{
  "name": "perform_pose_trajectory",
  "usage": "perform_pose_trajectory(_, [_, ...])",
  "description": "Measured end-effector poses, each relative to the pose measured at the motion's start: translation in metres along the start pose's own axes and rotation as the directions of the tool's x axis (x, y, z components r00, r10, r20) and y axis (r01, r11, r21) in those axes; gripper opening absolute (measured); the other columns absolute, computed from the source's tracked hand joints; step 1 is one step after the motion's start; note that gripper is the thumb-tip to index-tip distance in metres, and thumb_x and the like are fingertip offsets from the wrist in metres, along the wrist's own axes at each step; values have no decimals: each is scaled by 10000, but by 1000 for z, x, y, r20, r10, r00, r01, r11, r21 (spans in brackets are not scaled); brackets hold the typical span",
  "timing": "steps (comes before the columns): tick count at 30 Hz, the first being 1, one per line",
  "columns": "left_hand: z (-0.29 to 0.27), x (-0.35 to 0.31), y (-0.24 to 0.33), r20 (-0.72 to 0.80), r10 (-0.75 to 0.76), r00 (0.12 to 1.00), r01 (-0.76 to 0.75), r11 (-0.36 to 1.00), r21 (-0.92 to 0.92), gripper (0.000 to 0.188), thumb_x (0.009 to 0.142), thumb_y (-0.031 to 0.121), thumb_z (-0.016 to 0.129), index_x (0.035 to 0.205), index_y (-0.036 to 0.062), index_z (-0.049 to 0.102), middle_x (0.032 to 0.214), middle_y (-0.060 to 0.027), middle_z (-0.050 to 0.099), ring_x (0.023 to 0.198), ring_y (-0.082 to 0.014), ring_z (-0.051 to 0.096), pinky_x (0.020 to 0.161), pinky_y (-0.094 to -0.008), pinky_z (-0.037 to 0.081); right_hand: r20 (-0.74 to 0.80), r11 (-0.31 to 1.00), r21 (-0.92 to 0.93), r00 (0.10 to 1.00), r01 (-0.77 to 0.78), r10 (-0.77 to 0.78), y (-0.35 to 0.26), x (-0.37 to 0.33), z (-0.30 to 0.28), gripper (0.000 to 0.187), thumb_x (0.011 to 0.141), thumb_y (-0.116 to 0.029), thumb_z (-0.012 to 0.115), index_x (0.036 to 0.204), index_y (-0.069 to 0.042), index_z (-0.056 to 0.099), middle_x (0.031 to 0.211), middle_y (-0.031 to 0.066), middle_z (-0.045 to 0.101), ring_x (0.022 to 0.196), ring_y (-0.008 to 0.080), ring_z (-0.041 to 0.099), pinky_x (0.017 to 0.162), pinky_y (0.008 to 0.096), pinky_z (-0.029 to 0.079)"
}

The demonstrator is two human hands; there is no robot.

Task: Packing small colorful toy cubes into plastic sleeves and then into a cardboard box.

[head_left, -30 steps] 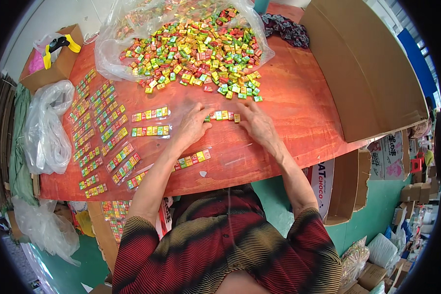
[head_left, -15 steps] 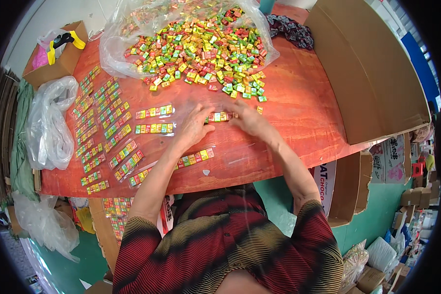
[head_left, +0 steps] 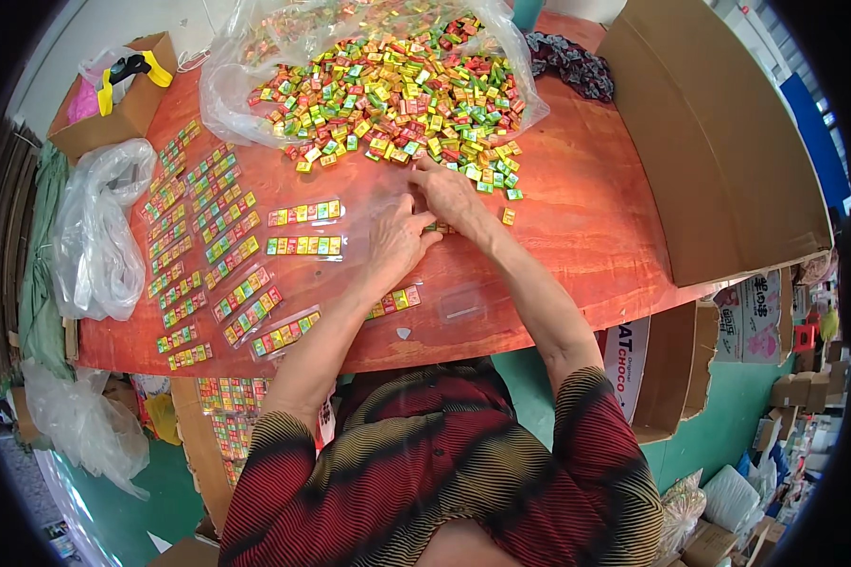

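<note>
My right hand reaches over the left one to the near edge of a heap of small coloured boxes. Its fingertips close together on a small red box there, largely covered by the fingers. Lower down, my left hand lies on the table, thumb and fingers bent around the end of a short row of small boxes. Most of that row is hidden by my hands. Left of my left hand are two finished-looking strips in clear sleeves, an upper strip and a lower strip.
A clear plastic bag surrounds the heap on the red table. Many strips fill the left side. One loose box lies beside my right forearm. A large cardboard box borders the right; a small carton stands far left.
My right hand has moved from the row's right end up and left to the heap's edge. My left hand stays at the row. The view has shifted slightly.
</note>
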State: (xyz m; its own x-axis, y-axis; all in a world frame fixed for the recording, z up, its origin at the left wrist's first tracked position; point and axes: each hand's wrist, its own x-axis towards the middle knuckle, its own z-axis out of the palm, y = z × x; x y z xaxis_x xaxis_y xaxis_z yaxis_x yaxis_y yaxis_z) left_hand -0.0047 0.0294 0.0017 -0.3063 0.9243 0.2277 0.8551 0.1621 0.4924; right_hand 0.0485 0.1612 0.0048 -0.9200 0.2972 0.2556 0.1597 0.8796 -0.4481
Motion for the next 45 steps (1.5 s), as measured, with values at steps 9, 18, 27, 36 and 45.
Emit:
perform_pose_trajectory(9, [-5,0,-3,-22,11,1000,-13,998,-53,382,656,132,687,1018,92,573,847,-114,448,804,-296,502,689,-396,418,-53,999,-29,998,25,-26,17,3,1,108,706,-42,483,788,15,525,816,188,540,771,334,559,651,404,457])
perform_pose_trajectory(18, [-13,-3,-9,64,-51,997,61,984,-168,396,689,98,655,1063,54,532,1034,-148,473,940,-324,499,790,-377,418,-46,991,101,994,-92,97,21,1,-12,139,745,-76,508,840,-16,591,809,164,598,758,307,578,655,368,464])
perform_pose_trajectory(27, [-18,-5,-17,140,-92,986,125,960,-250,384,713,103,626,1083,89,522,1023,-123,471,938,-298,501,803,-366,415,-273,927,274,903,-257,332,35,-9,-39,178,751,-115,558,902,-42,616,848,147,605,801,296,576,707,354,456])
perform_pose_trajectory(36, [-19,-1,-18,189,-93,978,142,953,-267,412,701,97,631,1097,108,517,997,-133,462,945,-315,495,804,-386,416,-49,965,-261,999,2,-15,21,14,-9,103,724,-60,481,780,-22,559,825,144,546,768,311,576,639,398,469])
perform_pose_trajectory(45, [-20,-2,-4,119,-37,992,54,988,-147,431,665,97,670,1072,83,531,970,-146,470,934,-321,496,788,-394,416,-65,997,-69,997,-46,42,24,7,-22,141,701,-91,574,801,2,537,832,154,540,773,325,558,658,394,458])
